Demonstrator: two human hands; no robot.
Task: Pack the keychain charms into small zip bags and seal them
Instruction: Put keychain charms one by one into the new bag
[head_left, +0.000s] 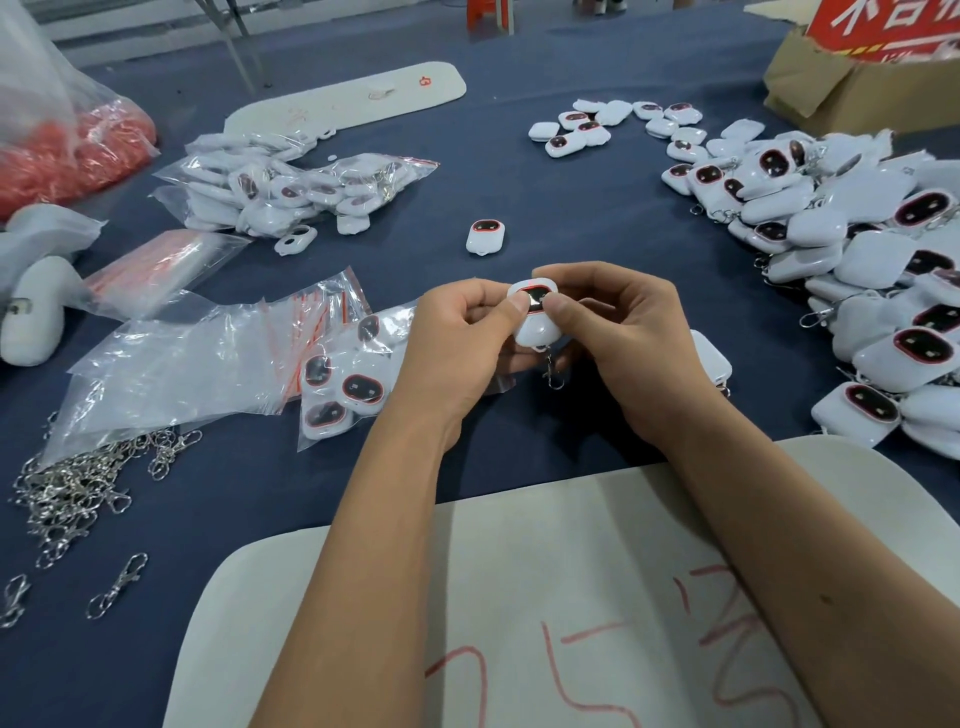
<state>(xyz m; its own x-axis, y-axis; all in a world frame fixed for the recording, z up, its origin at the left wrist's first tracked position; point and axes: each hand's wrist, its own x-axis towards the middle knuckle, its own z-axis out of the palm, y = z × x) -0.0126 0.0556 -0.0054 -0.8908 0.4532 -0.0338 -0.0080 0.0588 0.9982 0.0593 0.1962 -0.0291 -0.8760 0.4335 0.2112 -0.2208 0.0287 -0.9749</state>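
A white keychain charm (535, 322) with a black, red-rimmed face is held above the blue table, its metal clasp dangling below. My left hand (457, 338) pinches its left side, thumb on the face. My right hand (623, 332) pinches its right side, thumb beside the face. Empty small zip bags (197, 358) with red seal strips lie to the left. Bagged charms (343, 384) rest just left of my left wrist. A big heap of loose charms (857, 260) fills the right side.
A pile of filled bags (291, 187) lies at back left, a single charm (485, 236) sits mid-table. Metal clasps (78, 488) are scattered at front left. A white board (519, 623) lies under my forearms. A cardboard box (852, 88) stands at back right.
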